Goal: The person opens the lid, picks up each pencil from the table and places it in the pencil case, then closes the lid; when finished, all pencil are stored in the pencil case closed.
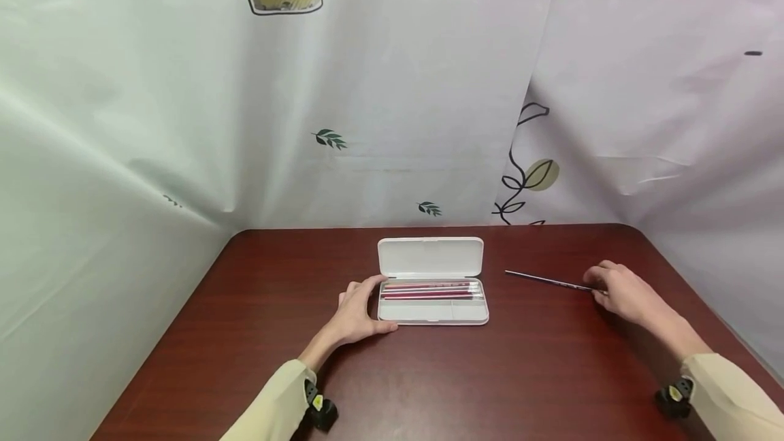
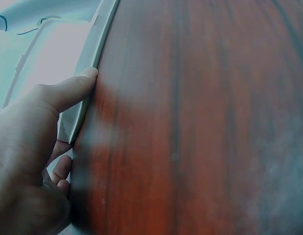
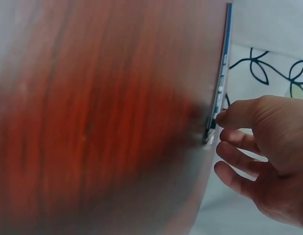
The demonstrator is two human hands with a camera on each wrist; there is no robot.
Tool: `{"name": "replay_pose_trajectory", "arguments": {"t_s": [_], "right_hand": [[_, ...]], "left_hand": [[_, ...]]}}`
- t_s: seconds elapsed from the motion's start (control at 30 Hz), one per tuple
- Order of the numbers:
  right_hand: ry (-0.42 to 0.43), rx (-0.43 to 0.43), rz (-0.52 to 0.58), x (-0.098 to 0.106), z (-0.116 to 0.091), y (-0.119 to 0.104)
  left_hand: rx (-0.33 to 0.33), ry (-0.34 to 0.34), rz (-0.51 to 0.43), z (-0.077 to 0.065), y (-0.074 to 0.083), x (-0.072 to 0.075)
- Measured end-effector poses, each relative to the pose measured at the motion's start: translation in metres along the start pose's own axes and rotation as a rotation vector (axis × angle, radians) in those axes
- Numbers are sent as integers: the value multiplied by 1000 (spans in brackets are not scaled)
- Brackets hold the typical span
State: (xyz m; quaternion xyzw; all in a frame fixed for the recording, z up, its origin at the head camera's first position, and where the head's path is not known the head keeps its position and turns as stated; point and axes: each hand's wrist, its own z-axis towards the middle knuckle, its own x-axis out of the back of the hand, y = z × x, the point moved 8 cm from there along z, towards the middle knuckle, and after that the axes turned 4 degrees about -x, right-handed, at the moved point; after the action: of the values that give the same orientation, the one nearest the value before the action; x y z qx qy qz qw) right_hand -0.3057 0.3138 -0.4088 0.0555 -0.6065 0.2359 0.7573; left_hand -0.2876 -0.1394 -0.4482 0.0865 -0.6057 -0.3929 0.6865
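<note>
A white pencil case (image 1: 435,315) lies with its lid (image 1: 431,257) raised. Inside, several reddish pencils (image 1: 422,295) lie side by side in the rear compartment. My left hand (image 1: 358,312) grips the case's left end, thumb on the front edge and index finger at the back corner; the left wrist view shows the thumb (image 2: 75,90) against its rim. Off to the right, a dark blue pencil (image 1: 545,280) points leftward from my right hand (image 1: 627,295), which pinches it near its right end. In the right wrist view the thumb (image 3: 235,112) is right at its side.
The reddish-brown table (image 1: 392,380) has rounded far corners. Pale curtain-like sheeting (image 1: 392,87) with printed plants hangs behind it and along both sides. A black wrist device (image 1: 321,414) sits on the left sleeve, another one (image 1: 674,399) on the right.
</note>
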Motion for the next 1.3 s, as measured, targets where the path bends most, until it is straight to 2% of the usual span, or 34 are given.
{"name": "replay_pose_trajectory", "arguments": {"t_s": [0.5,0.7,0.83,1.03,1.3], "right_hand": [[59,110,-15,-4,2,-2],[139,157,19,6,1,-11],[208,212,62,14,0,-26],[282,320,112,24,-2,-61],[290,417,159,24,11,-106]], "left_hand": [[-3,0,-5,0,3,2],[-1,2,-3,-1,2,3],[-8,7,-2,0,2,2],[-4,0,-6,-4,1,-1],[-14,7,-6,-3,2,1]]}}
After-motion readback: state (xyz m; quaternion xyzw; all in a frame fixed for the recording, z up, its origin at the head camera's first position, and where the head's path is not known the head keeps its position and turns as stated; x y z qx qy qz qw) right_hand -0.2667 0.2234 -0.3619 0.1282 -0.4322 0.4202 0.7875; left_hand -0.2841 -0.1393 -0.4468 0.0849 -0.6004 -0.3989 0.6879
